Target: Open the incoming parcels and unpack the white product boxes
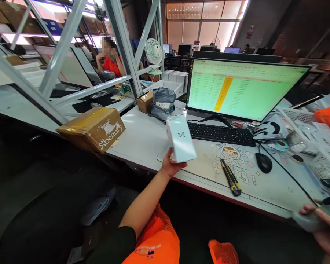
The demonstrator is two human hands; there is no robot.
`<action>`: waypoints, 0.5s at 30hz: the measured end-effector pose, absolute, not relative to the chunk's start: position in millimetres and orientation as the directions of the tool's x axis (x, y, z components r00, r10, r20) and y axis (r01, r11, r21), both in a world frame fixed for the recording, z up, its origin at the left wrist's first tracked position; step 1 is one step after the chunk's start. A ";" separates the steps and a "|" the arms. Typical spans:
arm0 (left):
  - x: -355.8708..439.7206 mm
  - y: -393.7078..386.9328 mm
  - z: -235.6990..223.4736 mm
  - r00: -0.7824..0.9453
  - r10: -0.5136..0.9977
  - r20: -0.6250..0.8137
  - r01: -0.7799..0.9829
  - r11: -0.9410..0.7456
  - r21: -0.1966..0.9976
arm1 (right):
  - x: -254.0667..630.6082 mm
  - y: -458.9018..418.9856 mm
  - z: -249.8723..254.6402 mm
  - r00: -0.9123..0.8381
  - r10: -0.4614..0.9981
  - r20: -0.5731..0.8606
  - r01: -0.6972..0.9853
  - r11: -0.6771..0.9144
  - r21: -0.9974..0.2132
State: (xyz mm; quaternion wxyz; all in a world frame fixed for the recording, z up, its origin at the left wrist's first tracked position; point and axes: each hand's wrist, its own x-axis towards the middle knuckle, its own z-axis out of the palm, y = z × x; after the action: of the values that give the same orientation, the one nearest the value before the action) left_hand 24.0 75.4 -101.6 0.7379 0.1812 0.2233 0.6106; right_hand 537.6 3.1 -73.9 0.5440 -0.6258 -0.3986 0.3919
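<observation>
My left hand (172, 167) grips a pale blue box (181, 139) from below, its fingers wrapped round the lower end. The box is held tilted above the desk edge, in front of the keyboard (222, 134), and has a small dark mark on its face. At the far right edge my right hand (326, 227) is partly cut off and blurred. Its fingers are bent round a translucent, greyish thing (308, 221) that I cannot make out. On the desk mat between the hands lies a yellow and black utility knife (231, 178).
A taped carton (99, 128) stands at the desk's left edge. Behind are a grey plastic parcel (162, 101) and a small carton (144, 101). A monitor (236, 88), a mouse (263, 162) and white baskets (327, 161) occupy the right. A person (111, 62) sits beyond the metal frame.
</observation>
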 end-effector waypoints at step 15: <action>62.7 62.1 -107.4 0.382 0.922 -0.061 -0.812 0.367 0.454 | 390.0 -30.0 -42.8 -0.214 0.897 -0.386 0.182 -0.352 -0.918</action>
State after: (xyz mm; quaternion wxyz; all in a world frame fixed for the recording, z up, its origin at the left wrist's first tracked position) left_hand 62.7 62.1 -107.4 0.8122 0.1777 0.1546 0.5338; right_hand 390.0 -30.0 -42.8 0.2942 -0.5537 -0.4873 0.6079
